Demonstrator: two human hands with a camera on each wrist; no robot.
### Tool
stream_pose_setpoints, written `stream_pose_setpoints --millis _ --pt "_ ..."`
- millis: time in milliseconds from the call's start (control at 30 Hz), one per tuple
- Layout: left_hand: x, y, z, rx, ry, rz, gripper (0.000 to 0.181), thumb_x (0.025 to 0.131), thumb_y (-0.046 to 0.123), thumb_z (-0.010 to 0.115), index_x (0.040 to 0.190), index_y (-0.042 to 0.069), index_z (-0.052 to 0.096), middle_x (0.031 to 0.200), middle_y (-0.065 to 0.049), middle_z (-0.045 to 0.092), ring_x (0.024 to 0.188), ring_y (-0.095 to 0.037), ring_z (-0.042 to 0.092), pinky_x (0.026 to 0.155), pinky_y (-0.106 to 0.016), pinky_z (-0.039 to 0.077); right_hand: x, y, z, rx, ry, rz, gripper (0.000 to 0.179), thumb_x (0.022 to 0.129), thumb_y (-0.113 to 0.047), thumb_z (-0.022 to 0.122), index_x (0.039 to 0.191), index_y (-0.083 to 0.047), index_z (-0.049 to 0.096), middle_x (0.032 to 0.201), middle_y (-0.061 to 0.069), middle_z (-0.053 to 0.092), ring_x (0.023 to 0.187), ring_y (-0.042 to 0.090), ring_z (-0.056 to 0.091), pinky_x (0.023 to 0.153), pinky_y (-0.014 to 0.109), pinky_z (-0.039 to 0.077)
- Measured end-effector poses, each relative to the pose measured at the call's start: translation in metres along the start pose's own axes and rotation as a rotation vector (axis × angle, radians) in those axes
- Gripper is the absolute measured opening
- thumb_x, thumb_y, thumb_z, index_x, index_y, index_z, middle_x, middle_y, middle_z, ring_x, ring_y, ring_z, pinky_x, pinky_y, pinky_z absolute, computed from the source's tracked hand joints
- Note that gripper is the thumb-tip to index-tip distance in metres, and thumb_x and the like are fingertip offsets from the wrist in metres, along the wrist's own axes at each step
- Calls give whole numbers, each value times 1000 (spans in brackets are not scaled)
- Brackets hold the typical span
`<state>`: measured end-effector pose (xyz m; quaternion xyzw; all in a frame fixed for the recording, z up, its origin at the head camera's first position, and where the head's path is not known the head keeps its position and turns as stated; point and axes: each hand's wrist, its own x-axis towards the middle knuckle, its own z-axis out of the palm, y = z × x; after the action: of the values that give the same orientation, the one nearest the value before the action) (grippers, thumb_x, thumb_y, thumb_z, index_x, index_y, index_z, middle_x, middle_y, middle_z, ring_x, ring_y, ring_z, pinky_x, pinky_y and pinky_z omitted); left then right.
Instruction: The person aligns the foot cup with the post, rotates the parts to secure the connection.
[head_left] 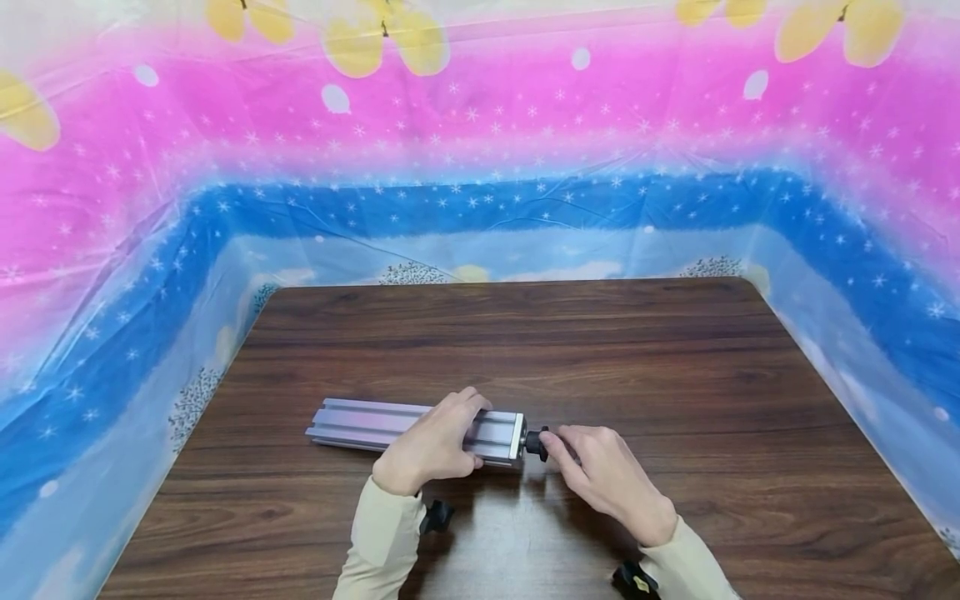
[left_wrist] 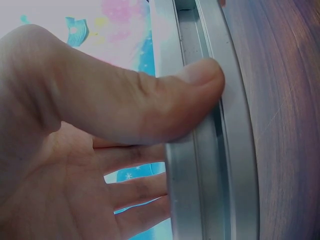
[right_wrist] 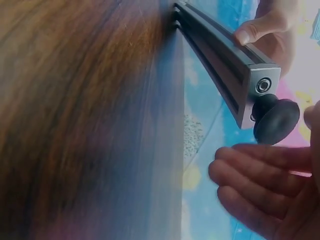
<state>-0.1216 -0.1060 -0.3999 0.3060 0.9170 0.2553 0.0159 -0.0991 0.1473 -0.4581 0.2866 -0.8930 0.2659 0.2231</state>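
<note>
A silver aluminium profile (head_left: 367, 423) with grooved sides lies across the table. My left hand (head_left: 435, 442) grips it near its right end, thumb on the near side and fingers over the far side. In the left wrist view the thumb (left_wrist: 150, 105) presses along the groove of the profile (left_wrist: 240, 170). A black round knob (right_wrist: 277, 122) sticks out from the profile's end plate, beside a round bolt head (right_wrist: 263, 85). My right hand (head_left: 611, 475) is at the knob (head_left: 537, 443). In the right wrist view its fingers (right_wrist: 260, 175) are loosely bent around the knob without closing on it.
The dark wood-grain table (head_left: 525, 333) has a rounded far edge. A pink and blue patterned cloth (head_left: 480, 200) hangs behind and along both sides. Black wrist-worn devices (head_left: 437, 517) sit below the sleeves, close to the tabletop.
</note>
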Motion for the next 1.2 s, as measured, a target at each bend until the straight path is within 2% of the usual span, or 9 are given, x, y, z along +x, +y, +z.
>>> stream_pose_setpoints --millis 100,200,300,467,600,867,967,1100,1200 --pt "0 0 0 2 3 6 55 63 -1 80 115 -3 62 102 -7 59 90 -20 51 81 -36 47 -2 1 -1 37 -10 4 15 97 -27 66 94 -12 69 78 -9 64 68 1 60 62 20 51" --pt "0 0 0 6 3 6 55 63 0 80 116 -3 62 102 -7 59 91 -21 52 82 -37 48 -4 2 -3 93 -13 -72 48 89 -25 77 128 -3 63 116 5 70 99 14 71 83 31 58" --pt "1 -1 0 8 8 3 55 63 0 81 115 -3 62 102 -7 59 91 -21 52 82 -37 48 -4 3 -4 117 -8 -174 64 81 -18 84 136 -3 57 130 9 63 114 21 66 96 29 53" --pt "1 -1 -1 -1 8 3 56 63 0 81 116 -2 62 100 -6 58 90 -20 51 81 -36 47 -2 5 -3 145 41 -260 53 80 -9 82 128 -2 61 123 9 65 110 20 67 101 21 48" --pt "2 -1 -1 6 2 1 56 64 1 81 116 -2 62 100 -6 58 89 -20 50 80 -35 47 -2 7 -2 137 64 -262 43 89 -20 77 125 1 63 115 9 69 102 20 70 92 27 55" --pt "1 0 0 -11 -15 -19 56 65 1 81 118 -1 62 101 -5 57 90 -19 49 80 -35 45 -2 3 0 68 57 -120 20 94 -26 71 103 -8 72 86 -5 71 74 5 67 66 21 55" --pt "1 1 0 -17 -16 -20 56 64 1 81 118 -1 62 101 -5 57 90 -20 49 81 -35 46 0 2 1 33 52 -69 13 95 -25 69 85 -17 67 69 -15 57 59 -3 52 55 13 43" --pt "1 1 0 -19 -14 -21 56 64 0 81 117 -1 62 102 -5 58 91 -20 50 81 -36 46 2 -1 0 -24 32 -7 29 98 -26 65 72 -23 54 61 -17 36 53 -4 34 50 13 30" --pt "1 1 -1 -17 -15 -21 56 64 1 81 118 -1 62 103 -5 58 91 -20 50 82 -36 46 0 -1 -1 -8 29 35 20 98 -27 65 80 -18 65 64 -15 49 56 -3 46 53 16 40"
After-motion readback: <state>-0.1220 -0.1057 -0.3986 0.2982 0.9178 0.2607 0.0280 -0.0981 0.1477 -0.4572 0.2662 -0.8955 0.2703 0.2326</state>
